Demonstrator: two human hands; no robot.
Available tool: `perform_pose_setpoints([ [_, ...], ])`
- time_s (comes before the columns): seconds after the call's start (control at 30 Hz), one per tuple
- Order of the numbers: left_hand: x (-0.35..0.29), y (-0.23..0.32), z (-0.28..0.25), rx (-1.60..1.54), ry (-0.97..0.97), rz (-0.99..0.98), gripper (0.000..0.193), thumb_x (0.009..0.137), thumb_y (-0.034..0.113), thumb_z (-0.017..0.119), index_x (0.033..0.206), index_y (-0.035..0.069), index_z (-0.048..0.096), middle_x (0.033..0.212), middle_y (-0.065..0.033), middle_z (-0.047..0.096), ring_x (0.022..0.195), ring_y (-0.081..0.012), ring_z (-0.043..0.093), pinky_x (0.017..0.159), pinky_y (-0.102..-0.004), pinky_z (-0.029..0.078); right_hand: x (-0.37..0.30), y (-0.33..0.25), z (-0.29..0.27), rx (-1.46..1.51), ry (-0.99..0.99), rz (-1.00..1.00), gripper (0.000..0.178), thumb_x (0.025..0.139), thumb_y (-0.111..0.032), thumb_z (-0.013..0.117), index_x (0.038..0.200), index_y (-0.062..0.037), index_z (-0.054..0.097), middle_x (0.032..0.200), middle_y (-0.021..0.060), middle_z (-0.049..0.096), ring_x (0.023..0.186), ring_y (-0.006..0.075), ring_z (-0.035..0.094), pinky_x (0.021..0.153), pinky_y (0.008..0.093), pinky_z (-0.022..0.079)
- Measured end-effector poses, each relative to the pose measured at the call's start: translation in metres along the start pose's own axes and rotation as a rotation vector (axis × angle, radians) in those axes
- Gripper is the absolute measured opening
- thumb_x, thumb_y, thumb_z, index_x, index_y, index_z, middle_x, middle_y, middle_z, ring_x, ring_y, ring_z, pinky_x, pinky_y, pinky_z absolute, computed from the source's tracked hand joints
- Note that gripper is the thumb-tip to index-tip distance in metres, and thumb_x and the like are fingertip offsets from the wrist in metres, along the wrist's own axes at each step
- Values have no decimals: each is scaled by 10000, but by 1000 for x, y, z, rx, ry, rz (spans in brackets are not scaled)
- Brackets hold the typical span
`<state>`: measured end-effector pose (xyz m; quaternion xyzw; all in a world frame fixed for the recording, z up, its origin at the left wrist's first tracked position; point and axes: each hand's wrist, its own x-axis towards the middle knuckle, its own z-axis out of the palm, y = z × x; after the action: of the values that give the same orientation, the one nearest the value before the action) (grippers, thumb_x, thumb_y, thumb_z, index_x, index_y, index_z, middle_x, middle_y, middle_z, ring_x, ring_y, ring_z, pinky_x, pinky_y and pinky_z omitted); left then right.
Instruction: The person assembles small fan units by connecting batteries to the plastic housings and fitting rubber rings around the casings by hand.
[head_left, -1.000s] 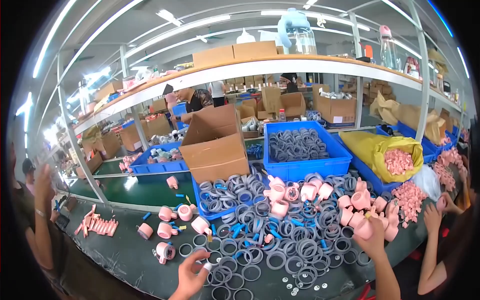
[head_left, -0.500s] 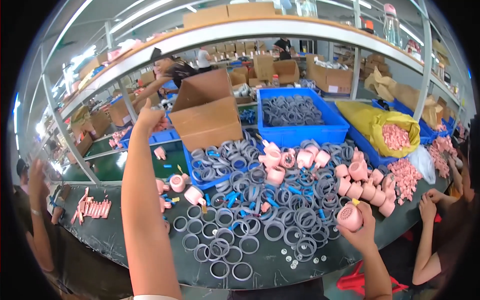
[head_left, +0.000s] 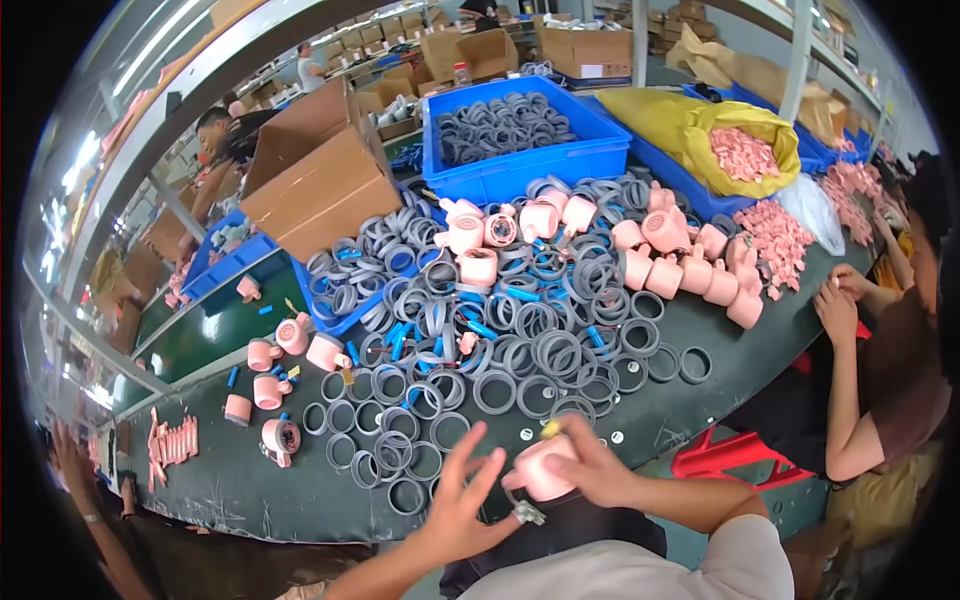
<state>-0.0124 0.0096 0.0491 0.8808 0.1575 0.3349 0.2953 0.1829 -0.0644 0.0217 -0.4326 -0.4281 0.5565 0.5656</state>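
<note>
"How far along are we?"

"Hard to judge remotely. I'm seeing the right hand (head_left: pixel 603 476) grasping one pink housing (head_left: pixel 543 474) between five and six o'clock, a yellow tab (head_left: pixel 550 429) sticking up."

"And the left?"

"The left hand (head_left: pixel 462 515) is hovering just beside it, fingers spread and released; a small greyish bit (head_left: pixel 529 513) is showing at the thumb tip."

"What's done?"

"Only this piece is being handled. Other pink housings (head_left: pixel 637 268) are lying around three and eight o'clock, grey rings (head_left: pixel 563 352) around six; I'm not managing to tell finished from waiting."
</note>
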Motion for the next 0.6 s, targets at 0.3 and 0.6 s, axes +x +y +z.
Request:
perform_pose_setpoints([
  [0.3, -20, -5, 40, -385, 12, -422, 722, 729, -54, 670, 1362, 32, 332, 1242, -147, 464, 1104, -248, 527, 888, -340, 471, -4, 14, -5, 1, -111, 298, 565, 933, -333, 506, 1331, -38, 234, 827, 124, 604, 658, 156, 601, 542, 260, 474],
  [0.6, -15, -16, 45, -1055, 353, -816, 705, 783, 47, 668, 1370, 52, 277, 1205, -103, 496, 1009, -216, 583, 699, -320, 566, -25, 1, -68, -1398, 10, -390, 465, 736, -398, 684, 1107, -140, 577, 1329, 176, 365, 1213, 394, 320, 976, 551, 275],
])
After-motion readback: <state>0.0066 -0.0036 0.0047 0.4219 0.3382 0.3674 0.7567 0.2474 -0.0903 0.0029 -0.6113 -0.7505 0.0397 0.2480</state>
